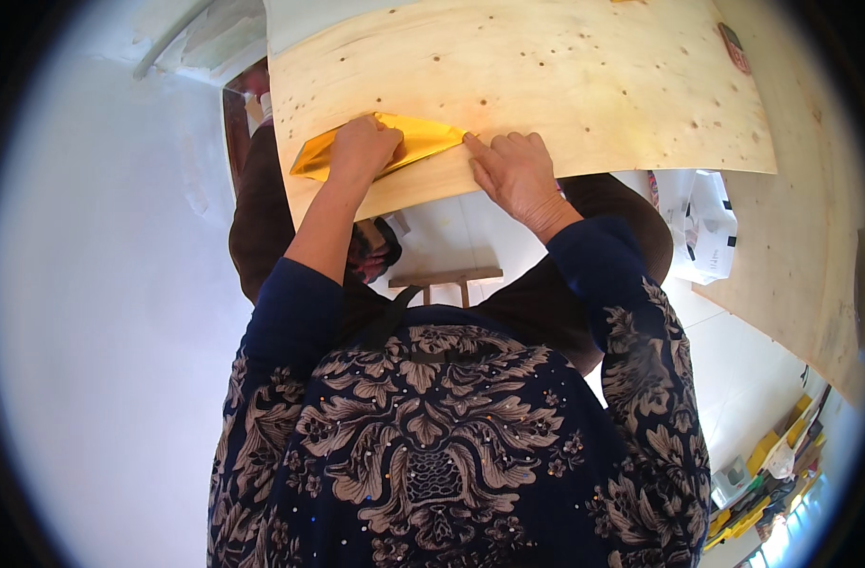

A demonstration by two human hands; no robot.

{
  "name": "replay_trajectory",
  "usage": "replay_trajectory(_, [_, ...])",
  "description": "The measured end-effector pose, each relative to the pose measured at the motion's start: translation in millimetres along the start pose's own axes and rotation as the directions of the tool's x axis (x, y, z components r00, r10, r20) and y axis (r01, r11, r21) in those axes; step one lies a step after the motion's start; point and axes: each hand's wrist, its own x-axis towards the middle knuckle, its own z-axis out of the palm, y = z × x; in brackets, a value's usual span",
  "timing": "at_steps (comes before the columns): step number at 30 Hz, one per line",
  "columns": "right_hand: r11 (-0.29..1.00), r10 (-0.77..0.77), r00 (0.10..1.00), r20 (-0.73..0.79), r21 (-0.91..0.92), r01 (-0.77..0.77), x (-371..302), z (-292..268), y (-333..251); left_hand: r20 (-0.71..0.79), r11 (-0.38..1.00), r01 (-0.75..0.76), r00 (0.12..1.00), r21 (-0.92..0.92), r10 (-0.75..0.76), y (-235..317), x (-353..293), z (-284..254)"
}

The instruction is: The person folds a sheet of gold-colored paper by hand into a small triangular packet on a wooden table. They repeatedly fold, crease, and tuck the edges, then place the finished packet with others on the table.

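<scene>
A folded sheet of shiny gold foil paper [423,138] lies near the front left edge of a pale plywood board [546,76]. It tapers to a point at its right end, while its left end spreads into a wider fold. My left hand [364,150] rests on the middle of the paper with its fingers curled down against it. At the pointed right end is my right hand [518,172], its index fingertip on the tip and its other fingers bent. The undersides of both hands are hidden.
A small reddish-brown block-like thing [734,48] lies at the board's far right. Below the right edge hangs or stands a white plastic bag [709,227], beside another plywood sheet [811,237]. A wooden stand [446,277] shows between my legs. Yellow things [764,452] are piled at lower right.
</scene>
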Motion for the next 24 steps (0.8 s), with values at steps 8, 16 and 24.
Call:
replay_trajectory(8, [1.0, 0.002, 1.0, -0.023, -0.005, -0.002, 0.2, -0.3, 2.1, -0.007, 1.0, -0.013, 1.0, 0.023, 0.013, 2.8, -1.2, -0.6])
replay_trajectory(16, [0.999, 0.03, 0.999, -0.012, -0.012, -0.03, -2.4, -4.7, 6.9, -0.041, 0.998, -0.025, 0.999, 0.051, 0.027, -3.6, 2.1, 4.7])
replay_trajectory(24, [0.996, 0.092, 0.995, -0.032, 0.01, -0.092, 15.2, -17.9, -6.8, -0.079, 0.991, 0.059, 0.996, 0.116, -0.05, -11.3, 13.3, 18.5])
